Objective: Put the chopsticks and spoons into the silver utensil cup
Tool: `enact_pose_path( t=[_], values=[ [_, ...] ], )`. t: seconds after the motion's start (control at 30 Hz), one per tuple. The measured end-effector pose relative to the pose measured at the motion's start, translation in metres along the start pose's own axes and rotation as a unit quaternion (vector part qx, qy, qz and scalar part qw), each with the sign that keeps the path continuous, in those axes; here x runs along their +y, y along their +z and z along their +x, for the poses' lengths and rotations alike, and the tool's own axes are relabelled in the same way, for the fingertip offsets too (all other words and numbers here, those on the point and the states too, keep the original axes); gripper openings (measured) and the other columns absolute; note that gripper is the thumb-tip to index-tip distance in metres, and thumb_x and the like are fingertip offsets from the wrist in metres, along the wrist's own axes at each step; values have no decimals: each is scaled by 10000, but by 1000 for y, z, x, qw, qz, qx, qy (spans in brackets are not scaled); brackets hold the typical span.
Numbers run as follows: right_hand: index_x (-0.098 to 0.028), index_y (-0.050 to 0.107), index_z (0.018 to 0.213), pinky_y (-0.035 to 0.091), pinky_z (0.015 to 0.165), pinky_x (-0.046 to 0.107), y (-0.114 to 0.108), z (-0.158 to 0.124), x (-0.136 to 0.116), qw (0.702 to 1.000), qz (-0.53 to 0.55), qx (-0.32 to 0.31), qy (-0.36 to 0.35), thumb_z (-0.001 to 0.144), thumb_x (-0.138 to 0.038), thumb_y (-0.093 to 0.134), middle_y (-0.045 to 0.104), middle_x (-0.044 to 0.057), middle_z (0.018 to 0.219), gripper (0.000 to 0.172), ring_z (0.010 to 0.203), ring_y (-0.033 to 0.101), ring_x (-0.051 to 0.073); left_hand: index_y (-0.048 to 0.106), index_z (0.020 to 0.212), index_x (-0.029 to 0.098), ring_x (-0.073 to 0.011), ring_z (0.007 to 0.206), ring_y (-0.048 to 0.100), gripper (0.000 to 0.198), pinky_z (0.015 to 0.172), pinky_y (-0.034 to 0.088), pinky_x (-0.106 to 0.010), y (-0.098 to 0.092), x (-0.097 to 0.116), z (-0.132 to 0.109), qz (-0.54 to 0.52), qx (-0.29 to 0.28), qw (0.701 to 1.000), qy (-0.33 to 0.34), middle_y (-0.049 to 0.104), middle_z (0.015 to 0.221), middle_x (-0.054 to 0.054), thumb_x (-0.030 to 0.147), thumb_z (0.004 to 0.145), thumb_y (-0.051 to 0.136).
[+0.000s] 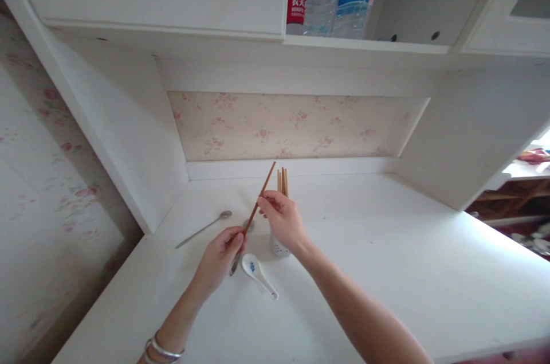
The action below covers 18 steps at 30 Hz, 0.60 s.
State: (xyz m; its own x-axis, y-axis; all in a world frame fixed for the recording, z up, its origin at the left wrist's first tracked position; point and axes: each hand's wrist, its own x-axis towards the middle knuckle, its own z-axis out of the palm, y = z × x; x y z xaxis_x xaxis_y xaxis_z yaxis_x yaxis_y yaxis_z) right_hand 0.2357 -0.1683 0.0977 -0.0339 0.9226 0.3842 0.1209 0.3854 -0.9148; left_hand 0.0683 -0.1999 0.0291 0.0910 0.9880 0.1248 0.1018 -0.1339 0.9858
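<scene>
- Apparently steadied at two places, a thin brown chopstick point(252, 215) slants above the counter point(408, 238), its upper end towards one o'clock; whether a second stick lies flush against it, I cannot tell.
- The left hand point(220, 257) holds the lower end in a closed pinch of thumb and fingers; the right hand point(283, 218), curled and also pinching, grips it higher up. Two spaced grips presumably control so slender a thing better than one.
- At three o'clock from the left hand stands a white holder point(280, 248) with small holes, partly hidden behind the right hand. It contains a bunch of chopsticks point(283, 182), and its walls probably stop them from fanning out.
- At four o'clock from the left hand lies a white spoon point(260, 278) with a blue mark; at eleven, a long-handled metal spoon point(203, 230) points its bowl towards two. Both rest directly on the counter, likely for easy reach.
- Between twelve and one from the right hand, an upper cabinet point(419, 8) holds bottles point(324, 6) standing close together, perhaps to save room; how full they are is unclear.
</scene>
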Motion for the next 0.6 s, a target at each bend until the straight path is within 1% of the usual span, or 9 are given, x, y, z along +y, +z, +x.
enact_pose_path(
  t=[0.07, 0.17, 0.23, 0.3, 0.37, 0.43, 0.5, 0.6],
  values=[
    [-191, 621, 893, 497, 635, 271, -17, 8, -7, 999, 30, 34, -10, 817, -426, 543, 650, 26, 757, 259, 687, 610, 149, 600, 979, 158, -139, 690, 582, 371, 656, 466, -258, 2, -1, 0, 24, -4, 1000, 3, 645, 807, -42, 486, 834, 504],
    [-178, 621, 888, 488, 614, 267, -48, 25, -15, 991, 65, 108, -34, 774, -434, 591, 641, 21, 747, 282, 639, 582, 132, 616, 923, 164, -132, 648, 559, 384, 603, 438, -234, 1, -4, 1, 69, 8, 998, -1, 629, 766, -27, 510, 836, 473],
    [-175, 629, 884, 483, 613, 269, -69, 35, -17, 986, 59, 147, -48, 758, -432, 608, 645, 21, 756, 287, 625, 570, 126, 623, 905, 172, -128, 585, 535, 404, 537, 406, -225, 1, -8, 3, 102, 26, 994, -18, 624, 730, -16, 533, 829, 457],
    [-172, 638, 883, 480, 615, 274, -87, 42, -13, 984, 28, 171, -51, 754, -431, 610, 650, 26, 760, 291, 624, 566, 128, 629, 908, 183, -139, 573, 540, 410, 527, 391, -230, 0, -13, 5, 154, 47, 987, -25, 633, 715, -11, 541, 823, 448],
    [-168, 648, 883, 481, 630, 287, -99, 46, -6, 982, -12, 182, -42, 756, -433, 606, 659, 37, 766, 297, 634, 574, 138, 635, 906, 194, -162, 624, 576, 399, 576, 406, -242, -1, -17, 7, 208, 58, 976, -20, 652, 720, -12, 534, 826, 441],
    [-170, 658, 884, 484, 656, 303, -106, 45, 2, 982, -53, 177, -27, 763, -438, 596, 671, 47, 781, 301, 659, 590, 154, 638, 898, 200, -181, 679, 602, 392, 628, 416, -253, -2, -20, 9, 244, 57, 968, -19, 667, 729, -13, 524, 832, 428],
    [-178, 667, 888, 482, 679, 314, -108, 42, 12, 983, -91, 162, -16, 775, -441, 580, 680, 50, 788, 299, 693, 606, 170, 637, 900, 201, -187, 700, 611, 396, 645, 418, -257, -2, -22, 10, 261, 50, 964, -27, 673, 742, -12, 521, 839, 411],
    [-194, 676, 890, 477, 702, 318, -105, 36, 23, 982, -135, 135, -7, 792, -418, 558, 692, 45, 800, 272, 730, 620, 182, 636, 913, 198, -186, 716, 614, 399, 666, 418, -261, -2, -25, 12, 280, 39, 959, -31, 677, 773, -14, 514, 847, 402]
  ],
)
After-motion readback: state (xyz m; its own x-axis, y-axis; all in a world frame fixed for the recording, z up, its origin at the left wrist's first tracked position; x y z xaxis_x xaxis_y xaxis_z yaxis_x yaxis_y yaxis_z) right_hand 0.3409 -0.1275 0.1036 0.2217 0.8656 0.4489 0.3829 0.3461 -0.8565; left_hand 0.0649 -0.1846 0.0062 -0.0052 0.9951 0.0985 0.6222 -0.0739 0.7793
